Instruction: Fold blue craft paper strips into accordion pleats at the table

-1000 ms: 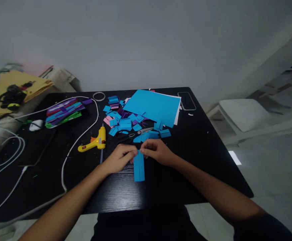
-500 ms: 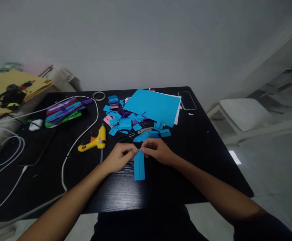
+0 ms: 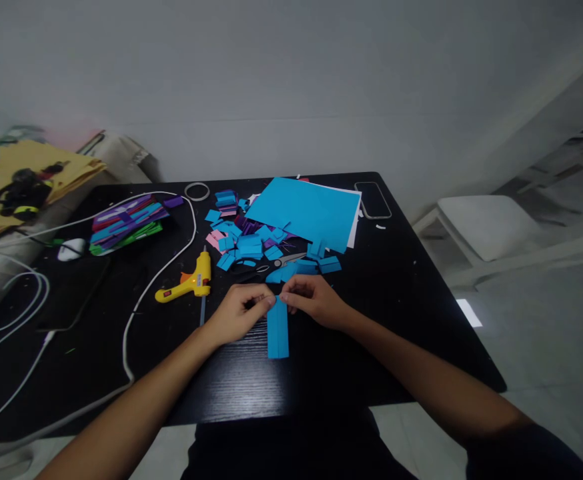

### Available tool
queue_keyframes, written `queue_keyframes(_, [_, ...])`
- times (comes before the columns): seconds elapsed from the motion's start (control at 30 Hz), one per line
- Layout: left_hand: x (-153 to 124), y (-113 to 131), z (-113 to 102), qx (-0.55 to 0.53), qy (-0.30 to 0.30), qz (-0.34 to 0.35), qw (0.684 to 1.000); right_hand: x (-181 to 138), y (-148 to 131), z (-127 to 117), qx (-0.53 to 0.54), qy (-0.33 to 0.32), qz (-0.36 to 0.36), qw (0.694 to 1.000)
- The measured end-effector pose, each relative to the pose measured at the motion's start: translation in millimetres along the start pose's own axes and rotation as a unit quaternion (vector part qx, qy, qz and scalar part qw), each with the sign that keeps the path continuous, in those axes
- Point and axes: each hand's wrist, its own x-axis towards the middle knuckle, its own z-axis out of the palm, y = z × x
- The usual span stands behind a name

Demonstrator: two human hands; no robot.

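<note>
A narrow blue paper strip point(image 3: 278, 333) with a crease down its length hangs toward the front edge of the table. My left hand point(image 3: 244, 310) pinches its top left corner between thumb and forefinger. At the top right corner, my right hand point(image 3: 314, 300) is closed on the same strip, fingertips close to those of the left. Just beyond the hands lie scissors point(image 3: 291, 259), partly covered by small folded blue paper pieces point(image 3: 249, 247). A yellow hot glue gun point(image 3: 186, 283) rests left of my left hand, its glue stick pointing toward me.
A large blue sheet point(image 3: 306, 210) lies on white paper at the back, beside a phone point(image 3: 374, 200). Bundled coloured paper strips point(image 3: 129, 220), a white cable point(image 3: 136, 310), another dark phone point(image 3: 76, 297) and a tape roll point(image 3: 197, 192) are on the black table point(image 3: 371, 360).
</note>
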Motion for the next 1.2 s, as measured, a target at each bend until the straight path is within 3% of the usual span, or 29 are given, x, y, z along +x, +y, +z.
queue_keyframes(0.23, [-0.4, -1.7, -0.4, 0.028, 0.020, 0.023, 0.999, 1.1, 1.1, -0.2, 0.007, 0.014, -0.002, 1.000])
queue_keyframes(0.63, [-2.0, -4.6, -0.5, -0.024, 0.060, -0.024, 0.998, 1.9, 2.3, -1.2, 0.018, 0.017, -0.002, 1.000])
queue_keyframes(0.83, [1.3, -5.8, -0.2, -0.024, 0.101, -0.008, 0.995, 2.5, 0.8, -1.5, 0.021, 0.018, -0.002, 1.000])
queue_keyframes(1.2, [1.6, -4.7, 3.7, -0.034, 0.065, -0.013, 0.997, 0.6, 2.5, 1.5, -0.044, 0.021, -0.023, 0.999])
